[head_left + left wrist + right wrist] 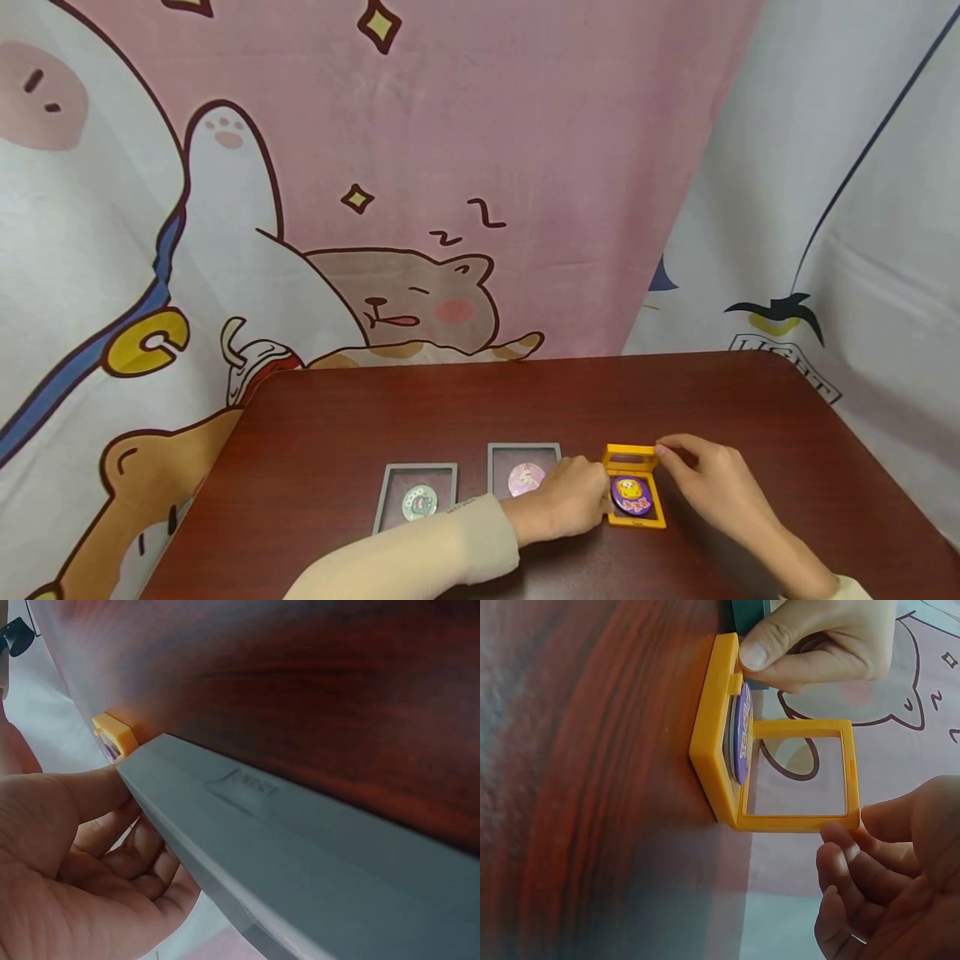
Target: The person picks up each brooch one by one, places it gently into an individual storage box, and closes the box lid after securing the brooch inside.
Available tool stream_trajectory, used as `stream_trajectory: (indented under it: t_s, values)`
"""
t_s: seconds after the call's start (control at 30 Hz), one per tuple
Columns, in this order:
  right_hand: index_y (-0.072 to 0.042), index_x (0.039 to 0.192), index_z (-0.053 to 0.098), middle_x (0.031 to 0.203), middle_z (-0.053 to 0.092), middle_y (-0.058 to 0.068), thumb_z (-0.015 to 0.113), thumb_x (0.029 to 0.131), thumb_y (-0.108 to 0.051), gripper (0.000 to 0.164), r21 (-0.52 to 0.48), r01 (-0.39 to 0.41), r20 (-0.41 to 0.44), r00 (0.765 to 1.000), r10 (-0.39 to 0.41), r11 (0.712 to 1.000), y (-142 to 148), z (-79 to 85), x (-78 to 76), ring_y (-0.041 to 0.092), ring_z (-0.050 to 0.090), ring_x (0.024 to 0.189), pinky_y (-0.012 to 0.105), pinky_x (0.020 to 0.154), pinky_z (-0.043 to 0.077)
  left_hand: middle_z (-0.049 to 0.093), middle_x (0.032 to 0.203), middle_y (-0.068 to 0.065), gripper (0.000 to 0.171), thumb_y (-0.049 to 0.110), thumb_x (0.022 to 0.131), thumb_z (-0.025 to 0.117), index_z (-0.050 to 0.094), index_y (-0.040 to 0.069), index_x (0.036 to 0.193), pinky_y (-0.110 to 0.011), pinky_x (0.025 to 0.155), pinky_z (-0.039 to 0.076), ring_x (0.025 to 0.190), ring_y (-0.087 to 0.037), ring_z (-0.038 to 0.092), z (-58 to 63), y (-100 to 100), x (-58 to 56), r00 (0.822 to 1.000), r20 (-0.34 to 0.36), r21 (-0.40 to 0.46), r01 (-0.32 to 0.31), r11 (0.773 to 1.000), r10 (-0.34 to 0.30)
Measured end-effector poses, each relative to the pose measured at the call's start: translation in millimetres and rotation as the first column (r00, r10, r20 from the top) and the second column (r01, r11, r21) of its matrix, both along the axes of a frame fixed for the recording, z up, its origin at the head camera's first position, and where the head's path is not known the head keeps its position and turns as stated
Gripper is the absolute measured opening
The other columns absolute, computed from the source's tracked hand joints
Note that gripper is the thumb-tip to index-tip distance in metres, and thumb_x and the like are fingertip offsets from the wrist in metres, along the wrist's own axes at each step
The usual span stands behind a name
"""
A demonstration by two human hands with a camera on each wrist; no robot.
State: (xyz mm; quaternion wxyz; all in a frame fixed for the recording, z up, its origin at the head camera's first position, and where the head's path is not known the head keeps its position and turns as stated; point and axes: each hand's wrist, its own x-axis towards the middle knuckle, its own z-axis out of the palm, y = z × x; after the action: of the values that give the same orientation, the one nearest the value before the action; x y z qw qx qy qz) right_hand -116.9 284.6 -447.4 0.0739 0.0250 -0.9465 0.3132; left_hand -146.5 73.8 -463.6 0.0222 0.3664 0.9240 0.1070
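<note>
A yellow display case point(637, 523) lies on the table with its lid raised. Inside sits a round purple badge point(632, 496) bearing a yellow figure. At the case's left edge my left hand point(573, 496) grips the frame between thumb and curled index finger; the right wrist view shows that thumb at the rim. My right hand point(712, 479) pinches a corner of the clear-windowed lid point(802, 822), which stands roughly upright from the base. Close beneath the left wrist, a grey case point(300, 840) fills much of the left wrist view.
Left of the yellow case lies a grey-framed case point(523, 447) with a pink badge point(527, 478), partly behind the left hand. Farther left, another grey-framed case point(422, 467) holds a pale green badge point(419, 502); the left sleeve covers its lower part. A printed curtain point(585, 167) hangs behind the table.
</note>
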Motion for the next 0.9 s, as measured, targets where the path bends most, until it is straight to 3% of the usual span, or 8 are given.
stream_trajectory:
  t_s: [0.17, 0.43, 0.7, 0.9]
  values:
    - [-0.003, 0.108, 0.077, 0.096, 0.076, 0.005, 0.071, 0.102, -0.023, 0.022, -0.027, 0.015, 0.020, 1.000, -0.014, 1.000, 0, -0.5, 5.0, 0.016, 0.064, 0.079, 0.027, 0.062, 0.052, 0.058, 0.054, 0.011, 0.041, 0.031, 0.090, 0.084, 0.064, 0.023, 0.055, -0.023, 0.052, 0.044, 0.051, -0.004, 0.050, -0.4, -1, 0.0, 1.000, -0.006, 0.008, 0.004, 1.000, -0.004]
    - [-0.008, 0.100, 0.079, 0.085, 0.075, -0.002, 0.072, 0.101, -0.027, 0.020, -0.045, 0.045, 0.033, 0.999, -0.044, 0.998, -1, -2.0, 12.7, 0.010, 0.062, 0.073, 0.027, 0.062, 0.049, 0.056, 0.054, 0.012, 0.043, 0.033, 0.091, 0.083, 0.063, 0.023, 0.054, -0.023, 0.051, 0.043, 0.051, -0.004, 0.050, 0.8, -1, 0.8, 1.000, -0.015, 0.000, 0.001, 1.000, -0.001]
    - [-0.008, 0.095, 0.077, 0.067, 0.064, -0.001, 0.070, 0.102, -0.033, 0.027, -0.071, 0.096, 0.166, 0.983, -0.083, 0.993, -2, -2.9, 18.7, 0.012, 0.056, 0.060, 0.026, 0.056, 0.043, 0.060, 0.055, 0.013, 0.036, 0.032, 0.091, 0.083, 0.070, 0.025, 0.057, -0.022, 0.052, 0.043, 0.052, -0.004, 0.052, 0.3, -2, 1.9, 1.000, -0.016, 0.003, 0.013, 1.000, -0.013]
    - [-0.008, 0.093, 0.078, 0.066, 0.065, -0.001, 0.073, 0.100, -0.030, 0.024, -0.096, 0.094, 0.218, 0.973, -0.072, 0.991, -1, -3.6, 21.1, 0.013, 0.059, 0.059, 0.027, 0.057, 0.044, 0.060, 0.055, 0.015, 0.037, 0.030, 0.090, 0.084, 0.069, 0.026, 0.056, -0.021, 0.053, 0.044, 0.053, -0.002, 0.053, -1.2, -4, 1.5, 0.999, -0.029, 0.025, 0.030, 0.999, -0.030]
